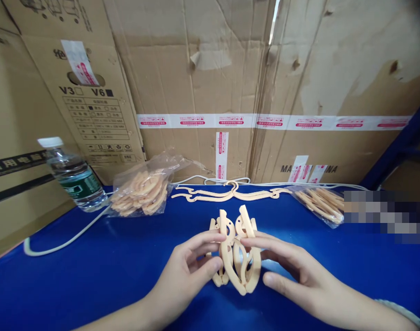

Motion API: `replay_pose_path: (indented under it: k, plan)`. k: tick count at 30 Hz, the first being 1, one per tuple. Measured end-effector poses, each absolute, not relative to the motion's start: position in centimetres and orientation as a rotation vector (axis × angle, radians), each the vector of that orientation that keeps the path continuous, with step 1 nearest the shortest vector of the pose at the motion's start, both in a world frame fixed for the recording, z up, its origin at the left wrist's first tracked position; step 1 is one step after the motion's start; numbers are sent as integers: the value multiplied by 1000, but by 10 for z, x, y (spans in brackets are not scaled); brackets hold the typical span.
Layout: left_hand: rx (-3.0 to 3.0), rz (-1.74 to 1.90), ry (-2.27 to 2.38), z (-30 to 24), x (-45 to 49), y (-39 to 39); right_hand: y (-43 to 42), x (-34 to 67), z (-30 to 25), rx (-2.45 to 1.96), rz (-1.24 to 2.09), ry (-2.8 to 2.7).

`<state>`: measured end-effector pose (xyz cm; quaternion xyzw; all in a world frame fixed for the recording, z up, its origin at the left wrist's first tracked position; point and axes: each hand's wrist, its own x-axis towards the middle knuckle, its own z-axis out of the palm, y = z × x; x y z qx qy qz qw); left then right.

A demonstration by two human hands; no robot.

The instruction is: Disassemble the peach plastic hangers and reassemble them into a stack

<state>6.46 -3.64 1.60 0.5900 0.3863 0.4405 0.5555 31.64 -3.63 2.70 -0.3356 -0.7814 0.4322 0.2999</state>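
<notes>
A cluster of beige plastic pieces, curved and cut with holes, stands upright on the blue table. My left hand grips its left side with thumb and fingers closed on it. From the right, my right hand holds the same cluster, fingers on top and thumb low in front. Behind it a flat beige hanger-shaped part lies along the table's far edge.
A clear bag of beige pieces lies at the back left, another bag of them at the back right. A water bottle stands at far left. A white cable runs across the table. Cardboard boxes wall the back.
</notes>
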Motion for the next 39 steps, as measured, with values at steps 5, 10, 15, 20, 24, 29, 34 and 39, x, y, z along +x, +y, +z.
replay_pose_path:
  k: [5,10,15,20,24,29,34,39]
  plan:
    - [1439,1033,792,15,67,-38,-40,317,32,-828,1249,-2106]
    - [1541,1009,778,15,65,-39,-38,321,35,-873,1378,-2037]
    - [1828,992,925,13,56,-40,-28,333,47,-911,1412,-1937]
    - [2093,1008,1051,11,46,-36,-9,362,51,-1278,991,-1964]
    - [2217,999,1093,8,46,-34,-4,375,47,-1424,713,-2202]
    - [2360,898,1078,8,49,-38,-15,368,53,-1394,728,-2518]
    - [2627,571,922,5,51,-42,-24,364,51,-1460,602,-2614]
    - [2805,475,877,-15,58,-45,-22,358,44,-1408,560,-2599]
